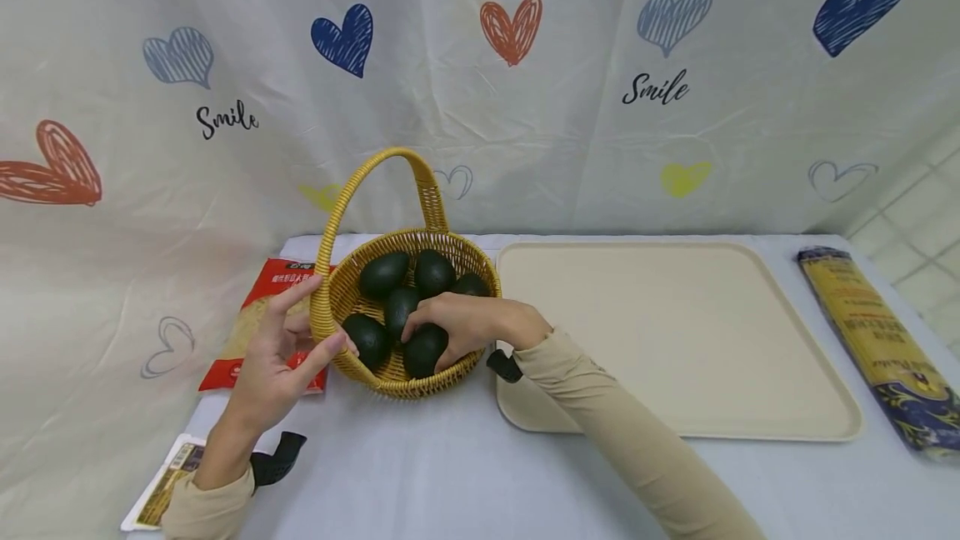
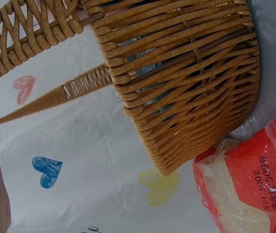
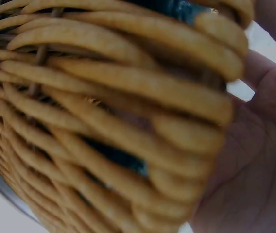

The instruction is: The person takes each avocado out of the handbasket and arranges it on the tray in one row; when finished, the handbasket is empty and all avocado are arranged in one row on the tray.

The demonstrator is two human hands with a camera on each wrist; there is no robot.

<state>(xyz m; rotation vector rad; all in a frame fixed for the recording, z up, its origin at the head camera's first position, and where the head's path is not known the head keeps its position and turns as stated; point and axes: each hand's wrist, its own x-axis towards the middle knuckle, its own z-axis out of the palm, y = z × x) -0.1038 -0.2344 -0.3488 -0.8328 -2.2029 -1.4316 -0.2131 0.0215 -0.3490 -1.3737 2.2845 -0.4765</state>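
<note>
A pale curtain (image 1: 480, 82) printed with hearts and the word "Smile" fills the upper part of the head view. Below it lies the white worktop (image 1: 420, 465), and on its right half sits a large cream tray (image 1: 675, 340). At the far right edge lies a long dark-and-yellow packet (image 1: 877, 340).

In the centre, just left of the tray, stands a wicker basket (image 1: 408, 290) with a tall handle, holding several dark green avocados. A red bag (image 1: 258, 319) lies to its left, partly behind the left hand; the left wrist view shows it just beside the basket wall. A small flat packet (image 1: 161, 490) sits at the lower left corner of the worktop.

The left hand (image 1: 281, 357) rests against the basket's left rim, its fingers straight and relaxed, gripping nothing. The right hand (image 1: 457, 327) reaches over the rim into the basket, its fingers curled over the nearest avocado (image 1: 423, 352) at the front of the basket.
</note>
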